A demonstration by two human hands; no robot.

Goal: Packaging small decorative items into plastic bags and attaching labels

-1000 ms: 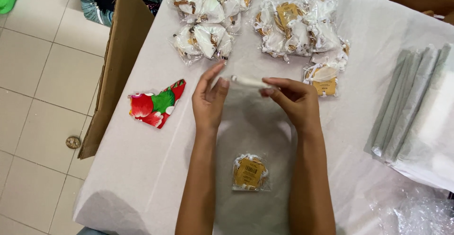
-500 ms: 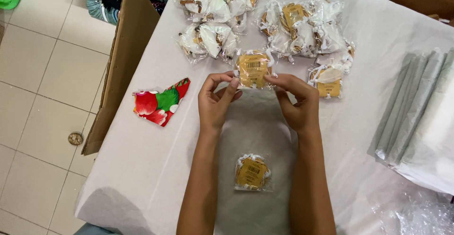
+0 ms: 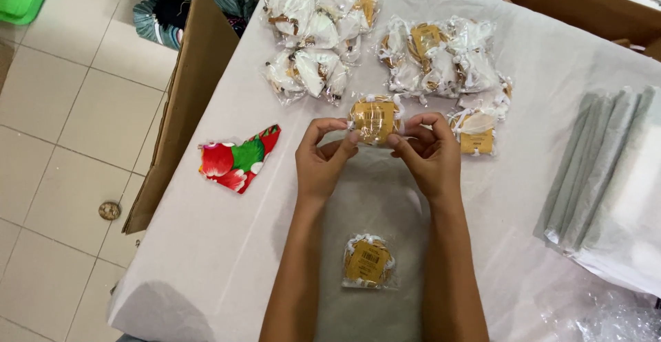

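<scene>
Ahead of my fingers (image 3: 352, 135): packet piles (image 3: 313, 36) block. Right: grey folded stack (image 3: 592, 170) blocks. Left: surface (image 3: 227, 246) open past floral cloth scrap (image 3: 237, 159). Between my forearms: one packet (image 3: 368, 263).

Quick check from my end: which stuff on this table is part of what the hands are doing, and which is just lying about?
In hand:
left hand
right hand
small wrapped packet, held by both
packet between the forearms
packet heaps

Lying about:
floral cloth scrap
cardboard box
grey folded sheets
</scene>
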